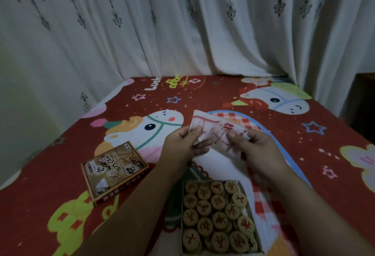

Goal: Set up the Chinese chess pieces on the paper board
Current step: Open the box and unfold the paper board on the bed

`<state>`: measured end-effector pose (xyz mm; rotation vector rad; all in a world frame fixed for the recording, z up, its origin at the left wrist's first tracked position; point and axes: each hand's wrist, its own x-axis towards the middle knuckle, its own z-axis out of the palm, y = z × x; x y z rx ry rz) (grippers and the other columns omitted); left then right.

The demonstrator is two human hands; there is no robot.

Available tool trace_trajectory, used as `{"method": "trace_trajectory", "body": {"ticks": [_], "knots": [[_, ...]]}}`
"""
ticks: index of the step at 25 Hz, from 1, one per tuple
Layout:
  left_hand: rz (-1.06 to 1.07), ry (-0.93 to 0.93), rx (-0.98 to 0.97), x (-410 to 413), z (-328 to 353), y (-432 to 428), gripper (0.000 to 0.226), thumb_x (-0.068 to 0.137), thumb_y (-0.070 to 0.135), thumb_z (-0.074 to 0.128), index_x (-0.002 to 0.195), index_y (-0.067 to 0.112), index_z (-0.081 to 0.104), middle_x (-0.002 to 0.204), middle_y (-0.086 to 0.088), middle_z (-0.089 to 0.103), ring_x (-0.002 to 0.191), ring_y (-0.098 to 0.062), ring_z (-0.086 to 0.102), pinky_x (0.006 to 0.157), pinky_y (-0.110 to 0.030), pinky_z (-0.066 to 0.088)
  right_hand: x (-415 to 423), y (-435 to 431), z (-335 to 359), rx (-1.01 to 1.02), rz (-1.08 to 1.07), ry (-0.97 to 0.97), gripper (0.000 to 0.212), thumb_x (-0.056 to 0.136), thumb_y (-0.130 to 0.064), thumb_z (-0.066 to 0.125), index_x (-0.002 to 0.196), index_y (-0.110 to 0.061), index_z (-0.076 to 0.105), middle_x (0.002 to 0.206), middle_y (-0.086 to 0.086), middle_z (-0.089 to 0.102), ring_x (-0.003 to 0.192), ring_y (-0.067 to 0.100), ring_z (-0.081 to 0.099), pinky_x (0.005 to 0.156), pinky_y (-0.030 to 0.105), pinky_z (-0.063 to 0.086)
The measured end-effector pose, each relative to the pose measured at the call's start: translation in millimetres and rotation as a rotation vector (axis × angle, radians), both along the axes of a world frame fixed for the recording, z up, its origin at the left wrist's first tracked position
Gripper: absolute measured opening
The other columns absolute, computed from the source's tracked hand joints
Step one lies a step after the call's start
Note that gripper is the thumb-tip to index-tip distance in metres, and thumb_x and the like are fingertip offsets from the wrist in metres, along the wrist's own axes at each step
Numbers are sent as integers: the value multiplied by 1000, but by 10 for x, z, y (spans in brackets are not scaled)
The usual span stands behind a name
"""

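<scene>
**Paper board** (211, 131): folded, red-lined, held just above the counter (223, 93), beyond the open box (250, 209)
- Left hand (182, 146): fingers clamped on the left fold, thumb on top
- Right hand (261, 150): fingers pinched on the right flap, thumb on top
- Handling, judged: very light, limp, creased and easily torn; take it by the edges and corners, open it fold by fold, then smooth it flat

**Chess pieces** (219, 215): wooden discs packed in the box, none yet out
- Handling, judged: hard, light and smooth; lift each one by its rim

**Lid** (115, 171): lies to the left of the box
</scene>
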<state>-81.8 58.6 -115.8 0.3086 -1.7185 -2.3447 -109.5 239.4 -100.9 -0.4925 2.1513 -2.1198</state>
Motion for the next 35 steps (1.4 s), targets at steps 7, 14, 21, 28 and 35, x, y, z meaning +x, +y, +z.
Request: {"method": "trace_trajectory", "body": {"ticks": [7,14,21,28,35], "knots": [[-17,-76,-235,22,-143,-173,14,91,16,64,98,5,70,85,-14,73,69,-20,67,50,-23,47,-74,-37,-234,-49,-26,33,8,94,-15,66,90,-15,73,78,-9,74,68,2,68,63,14,51],[167,33,-285,8,-210,-104,10,87,14,70,88,3,70,81,-11,74,70,-17,67,62,-27,55,-259,13,-292,-293,-24,-272,49,82,-64,60,110,-24,65,98,-5,74,85,8,69,72,28,52],[347,82,-171,-37,-174,-37,14,87,16,70,91,3,69,82,-13,73,70,-19,67,64,-31,60,-280,-43,-361,-82,37,-222,98,51,-58,91,136,-24,54,130,6,65,114,25,67,100,49,52],[248,4,-38,-35,-124,-72,15,91,22,66,90,8,69,83,-10,75,72,-19,71,64,-32,60,-232,40,-276,-128,164,-302,22,92,-18,66,99,2,72,101,27,73,98,44,69,95,55,53],[251,-49,-75,-21,-83,-69,26,89,29,67,90,4,65,79,-8,73,68,-15,69,56,-25,57,-254,14,-277,-163,153,-312,30,79,-13,76,96,9,64,97,28,73,87,40,71,81,48,61]]}}
